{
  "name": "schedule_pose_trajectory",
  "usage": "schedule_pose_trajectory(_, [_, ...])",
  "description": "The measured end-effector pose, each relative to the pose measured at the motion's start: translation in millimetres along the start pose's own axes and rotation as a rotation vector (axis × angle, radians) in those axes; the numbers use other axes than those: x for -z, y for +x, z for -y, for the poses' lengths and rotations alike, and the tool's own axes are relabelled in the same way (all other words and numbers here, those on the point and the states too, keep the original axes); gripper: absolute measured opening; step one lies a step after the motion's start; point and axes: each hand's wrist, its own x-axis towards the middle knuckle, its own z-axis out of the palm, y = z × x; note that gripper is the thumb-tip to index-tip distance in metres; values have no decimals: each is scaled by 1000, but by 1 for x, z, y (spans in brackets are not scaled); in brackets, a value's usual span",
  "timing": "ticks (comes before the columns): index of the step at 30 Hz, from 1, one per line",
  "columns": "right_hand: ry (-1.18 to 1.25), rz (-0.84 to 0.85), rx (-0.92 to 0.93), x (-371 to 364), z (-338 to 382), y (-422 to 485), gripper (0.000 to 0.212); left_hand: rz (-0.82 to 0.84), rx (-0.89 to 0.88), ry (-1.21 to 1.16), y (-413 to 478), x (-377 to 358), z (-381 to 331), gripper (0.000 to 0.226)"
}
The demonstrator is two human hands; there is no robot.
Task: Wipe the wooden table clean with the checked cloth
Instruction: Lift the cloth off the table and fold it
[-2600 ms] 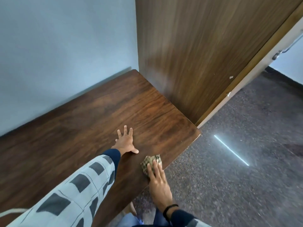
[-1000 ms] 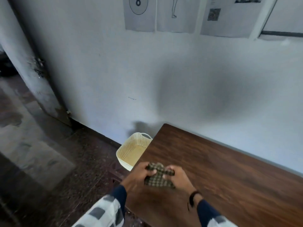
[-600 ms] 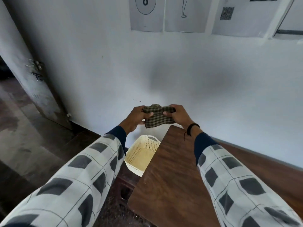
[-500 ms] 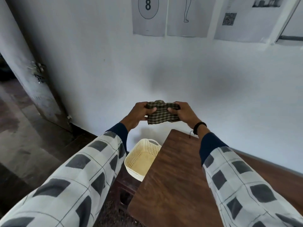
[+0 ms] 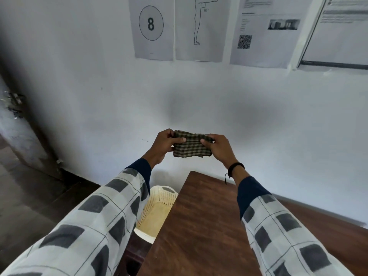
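Observation:
The checked cloth [image 5: 190, 145], green and tan, hangs in the air in front of the pale wall, well above the far end of the wooden table [image 5: 201, 226]. My left hand [image 5: 166, 145] pinches its left edge with thumb on the front. My right hand [image 5: 218, 149] pinches its right edge the same way. The cloth is stretched between both hands and touches nothing else. Both arms in checked sleeves reach forward over the table's left end.
A cream perforated plastic basket [image 5: 157, 210] sits on the floor just left of the table's end. Paper sheets [image 5: 152, 26] hang on the wall above. A grey pillar [image 5: 22, 140] stands at the far left, with dark floor [image 5: 29, 200] beside it.
Earlier my right hand wiped the table's other end with my left flat on the wood. Since then I turned, took the cloth in both hands and lifted it in front of the wall.

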Motion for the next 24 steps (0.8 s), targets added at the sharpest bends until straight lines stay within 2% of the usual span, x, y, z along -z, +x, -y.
schedule_pose_trajectory(2, [47,7,-27,-6,-5,8,16,-28,-14,5,8,0,4,34])
schedule_pose_trajectory(6, [202,83,-114,-25,-17,26,20,24,40,123,18,15,20,47])
schedule_pose_trajectory(11, [271,187,-187,-65,-23,47,19,175,137,460,34,44,42,27])
schedule_pose_trajectory(13, [223,224,-175,-84,-26,56,21,174,122,512,41,55,49,30])
schedule_pose_trajectory(16, [230,223,-180,-111,-30,75,24,172,153,334,57,84,62,31])
schedule_pose_trajectory(19, [257,156,-261,-138,-41,92,26,145,257,109,74,113,83,38])
schedule_pose_trajectory(24, [234,121,-514,-213,-89,102,27,93,468,72,106,153,150,31])
